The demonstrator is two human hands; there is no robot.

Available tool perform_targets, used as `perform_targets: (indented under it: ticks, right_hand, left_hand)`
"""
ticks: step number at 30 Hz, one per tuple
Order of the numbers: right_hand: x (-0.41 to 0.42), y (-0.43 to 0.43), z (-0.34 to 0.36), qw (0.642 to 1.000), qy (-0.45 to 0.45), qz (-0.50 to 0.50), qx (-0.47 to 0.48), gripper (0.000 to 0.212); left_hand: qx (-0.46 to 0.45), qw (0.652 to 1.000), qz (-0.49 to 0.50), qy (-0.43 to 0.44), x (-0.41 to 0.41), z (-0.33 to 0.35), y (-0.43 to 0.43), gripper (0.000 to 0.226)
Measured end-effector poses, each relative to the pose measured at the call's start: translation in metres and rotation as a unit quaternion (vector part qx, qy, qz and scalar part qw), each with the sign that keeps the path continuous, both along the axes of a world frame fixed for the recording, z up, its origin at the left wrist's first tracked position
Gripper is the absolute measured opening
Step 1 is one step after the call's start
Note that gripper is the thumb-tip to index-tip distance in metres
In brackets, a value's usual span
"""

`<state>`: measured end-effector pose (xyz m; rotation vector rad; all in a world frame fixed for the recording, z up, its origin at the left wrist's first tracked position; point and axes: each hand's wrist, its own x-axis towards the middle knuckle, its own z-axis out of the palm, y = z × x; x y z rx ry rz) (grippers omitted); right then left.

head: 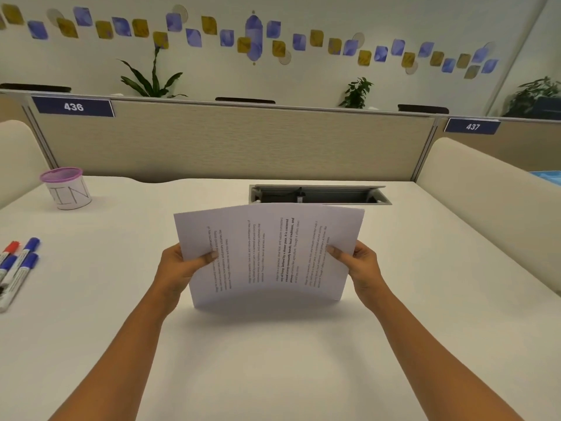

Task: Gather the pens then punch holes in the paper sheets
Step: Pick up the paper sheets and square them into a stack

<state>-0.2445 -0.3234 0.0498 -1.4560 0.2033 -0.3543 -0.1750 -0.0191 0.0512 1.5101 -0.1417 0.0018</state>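
Note:
A stack of printed paper sheets [268, 256] stands on its long edge on the white desk [273, 360], slightly bowed, text running sideways. My left hand [185, 265] grips its left edge, thumb across the front. My right hand [358, 265] grips the right edge the same way. Several marker pens [18, 265] with blue caps and one with a red cap lie together at the desk's left edge. No hole punch is in view.
A white cup with a purple mesh rim [66, 188] stands at the back left. An open cable hatch [318, 194] is sunk into the desk just behind the sheets. A beige partition [236, 144] closes the back; padded dividers flank both sides.

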Motion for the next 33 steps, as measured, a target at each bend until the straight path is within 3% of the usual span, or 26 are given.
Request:
perform_targets:
  ticks: [9,13,19,23,26,29,33]
  right_hand:
    - [0.002,0.001,-0.002,1.0,-0.003,-0.016,0.007,0.012]
    - [0.001,0.002,-0.006,1.0,0.008,-0.023,-0.005,0.02]
    - [0.0,-0.001,-0.018,0.973,0.053,-0.187,-0.121,0.036]
    - [-0.005,0.006,-0.022,0.984,0.09,-0.054,-0.145,0.036]
    - [-0.007,0.021,-0.012,0.948,0.24,0.107,-0.177,0.032]
    - [0.0,0.036,-0.004,0.93,0.307,0.167,-0.11,0.039]
    - [0.012,0.049,-0.001,0.965,0.185,0.15,0.111,0.021]
  left_hand:
    - [-0.012,1.0,0.012,-0.008,-0.002,0.0,-0.001,0.02]
    - [-0.019,1.0,0.012,0.004,-0.004,-0.003,-0.003,0.014]
    - [-0.027,0.998,0.06,0.012,-0.004,-0.005,-0.008,0.004]
    - [-0.065,0.994,0.086,0.0,-0.005,0.0,-0.016,0.006]
    - [-0.099,0.992,0.072,-0.002,-0.008,0.004,-0.024,0.008]
    - [-0.142,0.988,0.06,0.008,-0.009,0.01,-0.033,0.01]
    - [-0.2,0.979,0.023,0.021,-0.01,0.009,-0.041,0.015]
